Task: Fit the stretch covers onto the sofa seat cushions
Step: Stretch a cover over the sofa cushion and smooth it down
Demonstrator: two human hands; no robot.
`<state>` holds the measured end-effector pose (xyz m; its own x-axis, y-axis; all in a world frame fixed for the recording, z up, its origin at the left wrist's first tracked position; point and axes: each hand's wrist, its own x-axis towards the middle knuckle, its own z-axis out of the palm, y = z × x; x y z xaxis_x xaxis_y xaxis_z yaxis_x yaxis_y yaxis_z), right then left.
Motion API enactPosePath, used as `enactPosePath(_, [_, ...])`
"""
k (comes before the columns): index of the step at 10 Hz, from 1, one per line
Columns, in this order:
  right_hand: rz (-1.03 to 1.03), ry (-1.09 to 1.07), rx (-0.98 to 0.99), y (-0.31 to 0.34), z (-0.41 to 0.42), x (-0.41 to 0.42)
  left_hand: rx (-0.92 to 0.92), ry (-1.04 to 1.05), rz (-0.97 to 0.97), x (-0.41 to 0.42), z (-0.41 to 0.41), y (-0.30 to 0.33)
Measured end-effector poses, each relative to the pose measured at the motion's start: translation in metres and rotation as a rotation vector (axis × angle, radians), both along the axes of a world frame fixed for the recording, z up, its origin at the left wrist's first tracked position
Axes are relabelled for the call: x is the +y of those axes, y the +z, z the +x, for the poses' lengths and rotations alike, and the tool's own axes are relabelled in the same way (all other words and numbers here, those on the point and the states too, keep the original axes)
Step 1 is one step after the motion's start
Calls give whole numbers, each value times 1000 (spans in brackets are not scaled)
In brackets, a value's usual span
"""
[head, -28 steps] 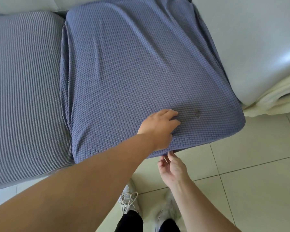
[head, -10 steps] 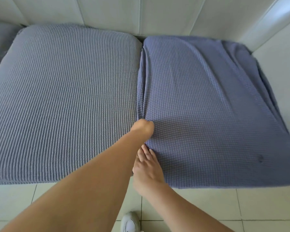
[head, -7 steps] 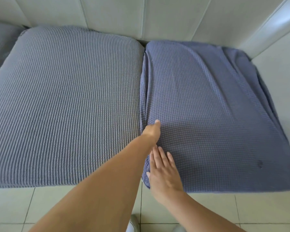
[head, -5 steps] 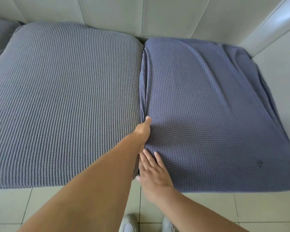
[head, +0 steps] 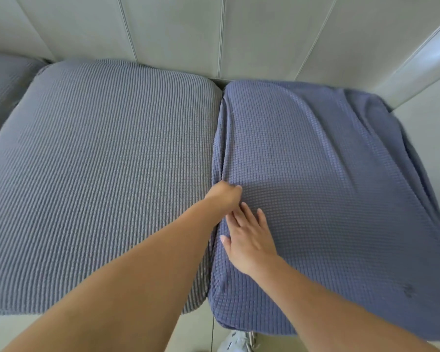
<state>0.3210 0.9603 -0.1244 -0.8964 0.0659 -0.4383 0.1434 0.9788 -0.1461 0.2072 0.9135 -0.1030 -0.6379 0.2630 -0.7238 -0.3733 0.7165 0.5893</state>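
Note:
Two seat cushions lie side by side on the sofa. The left cushion (head: 99,174) wears a taut grey ribbed cover. On the right cushion, a blue waffle stretch cover (head: 328,186) lies loose, with folds along its left edge and back right corner. My left hand (head: 225,195) sits at the gap between the cushions, its fingers curled round the blue cover's folded left edge; the fingertips are hidden. Just in front of it, my right hand (head: 249,237) rests flat on the blue cover with straight fingers.
The pale sofa backrest (head: 214,34) rises behind the cushions and the armrest (head: 432,128) bounds the right side. A third grey-covered cushion (head: 0,80) shows at the far left. Tiled floor and my white shoe (head: 235,342) are at the bottom edge.
My left hand's fingers, straight half a second ago, have curled into the blue cover's edge at the gap. My right hand stays flat just behind it. Earlier both hands were at the cushion's front edge.

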Motion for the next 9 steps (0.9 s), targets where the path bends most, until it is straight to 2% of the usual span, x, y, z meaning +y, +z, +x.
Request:
enactPosePath(1, [-12, 113, -49, -7, -4, -1, -70, 29, -27, 16, 3, -8])
enactPosePath(2, [-70, 128, -77, -1, -9, 4, -112, -3, -119, 32, -4, -8])
enactPosePath(3, [-106, 56, -15, 6, -19, 17, -81, -143, -188, 45, -23, 0])
enactPosePath(4, [-75, 4, 2, 8, -34, 35, 11, -163, -214, 51, -41, 11])
enactPosePath(5, [-56, -12, 8, 7, -54, 45, 96, -79, -209, 52, -53, 16])
enactPosePath(7, [-43, 115, -69, -20, -70, 28, -47, 35, -154, 51, -68, -7])
enactPosePath(8, [-36, 124, -75, -32, -75, 18, -57, 37, -176, 53, -71, -16])
enactPosePath(9, [3, 147, -144, -26, -85, 19, -22, -182, -202, 58, -81, -6])
